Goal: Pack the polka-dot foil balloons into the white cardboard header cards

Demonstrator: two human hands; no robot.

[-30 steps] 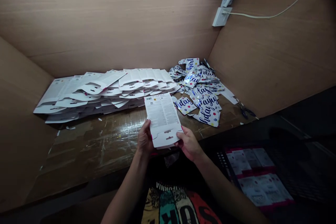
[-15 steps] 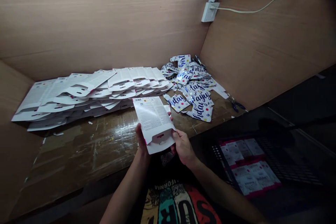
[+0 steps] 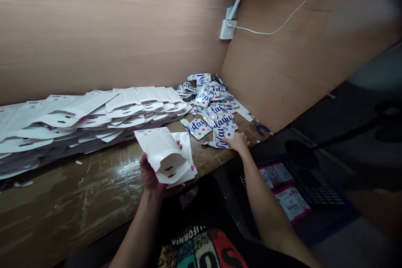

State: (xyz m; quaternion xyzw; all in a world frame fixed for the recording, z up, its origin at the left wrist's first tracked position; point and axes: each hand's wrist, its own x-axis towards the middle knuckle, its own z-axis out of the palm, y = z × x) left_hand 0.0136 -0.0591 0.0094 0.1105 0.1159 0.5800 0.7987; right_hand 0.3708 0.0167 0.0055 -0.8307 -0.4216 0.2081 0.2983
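Note:
My left hand is wrapped around a white printed cardboard envelope, tilted, its near end gaping open by a flap with a hang hole. Behind it, another white envelope with pink edges lies at the table's front edge. Over on the right, my right hand pinches the nearest folded foil balloon, which is white with blue lettering and coloured dots; the fingertips are partly hidden. That piece lies at the front of a heap of similar folded foil balloons.
Overlapping white envelopes fill the back left of the brown table. Pliers lie near the right edge. Below right, a dark blue crate holds filled packs. Cardboard walls enclose the table.
My right hand has left the envelope and moved right to the foil balloons. The envelope stays in my left hand, its mouth now wider open. The view has turned to the right.

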